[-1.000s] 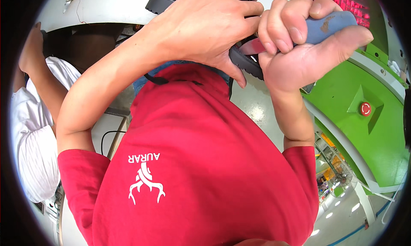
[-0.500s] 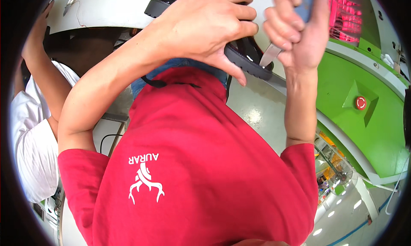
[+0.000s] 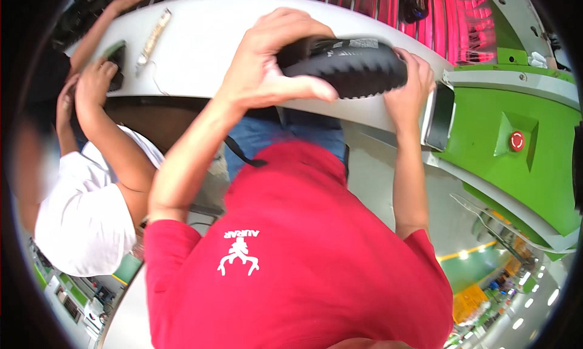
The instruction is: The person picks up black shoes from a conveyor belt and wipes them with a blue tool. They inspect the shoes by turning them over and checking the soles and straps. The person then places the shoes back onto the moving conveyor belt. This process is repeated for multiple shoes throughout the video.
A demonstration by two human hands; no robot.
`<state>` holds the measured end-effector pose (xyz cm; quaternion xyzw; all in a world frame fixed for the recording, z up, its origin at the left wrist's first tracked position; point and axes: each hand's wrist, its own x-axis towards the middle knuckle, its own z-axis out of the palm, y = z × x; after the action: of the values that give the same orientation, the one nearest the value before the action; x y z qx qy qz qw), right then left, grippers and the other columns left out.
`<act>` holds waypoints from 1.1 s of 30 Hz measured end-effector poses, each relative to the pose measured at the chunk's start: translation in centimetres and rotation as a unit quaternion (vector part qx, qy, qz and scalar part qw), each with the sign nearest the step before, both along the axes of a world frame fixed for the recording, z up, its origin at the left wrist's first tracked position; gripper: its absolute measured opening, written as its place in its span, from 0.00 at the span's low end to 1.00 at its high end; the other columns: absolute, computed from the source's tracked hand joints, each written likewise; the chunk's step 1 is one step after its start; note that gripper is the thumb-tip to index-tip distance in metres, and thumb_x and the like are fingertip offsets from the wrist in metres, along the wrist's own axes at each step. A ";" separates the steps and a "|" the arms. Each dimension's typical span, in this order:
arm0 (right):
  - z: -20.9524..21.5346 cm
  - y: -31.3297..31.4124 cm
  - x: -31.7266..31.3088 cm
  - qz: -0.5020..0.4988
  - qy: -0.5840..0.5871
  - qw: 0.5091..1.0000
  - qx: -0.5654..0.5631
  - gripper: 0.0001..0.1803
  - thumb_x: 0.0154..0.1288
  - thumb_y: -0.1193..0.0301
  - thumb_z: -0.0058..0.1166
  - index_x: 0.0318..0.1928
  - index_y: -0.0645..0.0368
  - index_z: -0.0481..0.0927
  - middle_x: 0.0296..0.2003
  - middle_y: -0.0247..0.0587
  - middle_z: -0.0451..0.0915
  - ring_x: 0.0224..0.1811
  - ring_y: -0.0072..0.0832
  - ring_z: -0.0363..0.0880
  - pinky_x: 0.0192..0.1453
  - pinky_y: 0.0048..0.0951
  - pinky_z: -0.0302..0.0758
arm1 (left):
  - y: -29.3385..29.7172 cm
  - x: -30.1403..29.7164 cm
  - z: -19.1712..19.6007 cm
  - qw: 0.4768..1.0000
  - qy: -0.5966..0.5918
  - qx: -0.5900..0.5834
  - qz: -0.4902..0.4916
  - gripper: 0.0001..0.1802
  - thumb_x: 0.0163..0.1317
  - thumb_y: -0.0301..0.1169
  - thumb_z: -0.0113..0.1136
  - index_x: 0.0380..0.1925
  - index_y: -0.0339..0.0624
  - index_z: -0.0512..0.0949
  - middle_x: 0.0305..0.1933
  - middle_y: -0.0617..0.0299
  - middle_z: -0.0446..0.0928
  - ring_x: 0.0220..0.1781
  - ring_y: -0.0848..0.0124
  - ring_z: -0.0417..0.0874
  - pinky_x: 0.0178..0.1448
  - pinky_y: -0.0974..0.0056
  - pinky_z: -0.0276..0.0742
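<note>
Black ridge-soled shoe (image 3: 358, 69) over the white counter (image 3: 203, 42): left hand (image 3: 258, 63) has fingers clamped on one end, right hand (image 3: 413, 86) on the other. Not set down; what's finished, I can't tell.

black shoe (image 3: 358, 69) blurred, right hand (image 3: 413, 86) partly hidden

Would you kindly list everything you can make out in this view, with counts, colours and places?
Shoe: one, black, upper middle
Worktop: one, white, across top
Slim object: one, pale, worktop's left part
Row of bars: many, dark and red-lit, top edge
Machine panel: one, green, right
Button: one, red, on panel
Co-worker: one, white shirt, left
Background clutter: uncountable, mixed colours, lower corners
Shirt: one, red, centre
Left hand: one, bare, shoe's left end
Right hand: one, bare, shoe's right end
</note>
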<state>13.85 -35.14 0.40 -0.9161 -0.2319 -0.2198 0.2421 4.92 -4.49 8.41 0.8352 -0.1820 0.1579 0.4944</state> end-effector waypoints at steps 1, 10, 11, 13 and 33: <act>0.7 0.8 -0.5 0.001 -0.014 0.999 0.029 0.32 0.62 0.51 0.78 0.62 0.50 0.86 0.59 0.42 0.79 0.65 0.45 0.75 0.70 0.45 0.67 | -0.5 -0.8 -0.5 0.990 0.019 -0.133 0.049 0.57 0.57 0.82 0.62 0.58 0.33 0.85 0.56 0.54 0.86 0.62 0.60 0.85 0.66 0.52 0.80; 6.2 9.2 -7.0 0.297 0.269 0.845 0.353 0.71 0.35 0.57 0.92 0.82 0.62 0.66 0.72 0.54 0.70 0.77 0.49 0.70 0.80 0.46 0.70 | -1.3 -0.3 -2.5 0.820 -0.027 -0.552 0.145 0.50 0.82 0.72 0.24 0.69 0.36 0.72 0.56 0.44 0.86 0.58 0.51 0.88 0.65 0.50 0.84; 6.8 8.9 -6.1 0.293 0.205 0.889 0.287 0.70 0.34 0.58 0.91 0.81 0.60 0.68 0.71 0.53 0.70 0.76 0.50 0.70 0.79 0.47 0.71 | -0.6 -0.6 -2.7 0.836 -0.035 -0.526 0.152 0.46 0.86 0.67 0.22 0.74 0.36 0.67 0.61 0.42 0.84 0.64 0.50 0.85 0.71 0.49 0.81; 6.9 8.3 -5.1 0.276 0.128 0.933 0.192 0.65 0.33 0.61 0.89 0.79 0.54 0.73 0.70 0.51 0.71 0.73 0.51 0.72 0.77 0.49 0.73 | 0.4 -1.0 -4.3 0.826 -0.051 -0.518 0.216 0.44 0.87 0.64 0.24 0.75 0.34 0.66 0.69 0.38 0.78 0.71 0.46 0.79 0.78 0.39 0.75; 2.0 5.9 -2.9 0.264 0.151 0.940 0.157 0.70 0.37 0.57 0.90 0.84 0.51 0.66 0.78 0.47 0.64 0.80 0.49 0.66 0.82 0.49 0.68 | 5.0 -2.4 -7.4 0.969 0.087 -0.151 0.174 0.62 0.47 0.42 0.91 0.78 0.39 0.61 0.81 0.50 0.61 0.77 0.56 0.72 0.80 0.51 0.71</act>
<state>10.92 -29.25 2.39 -0.7948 -0.3888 -0.0407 0.4642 2.48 0.51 1.04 0.7803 0.0351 0.1940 0.5935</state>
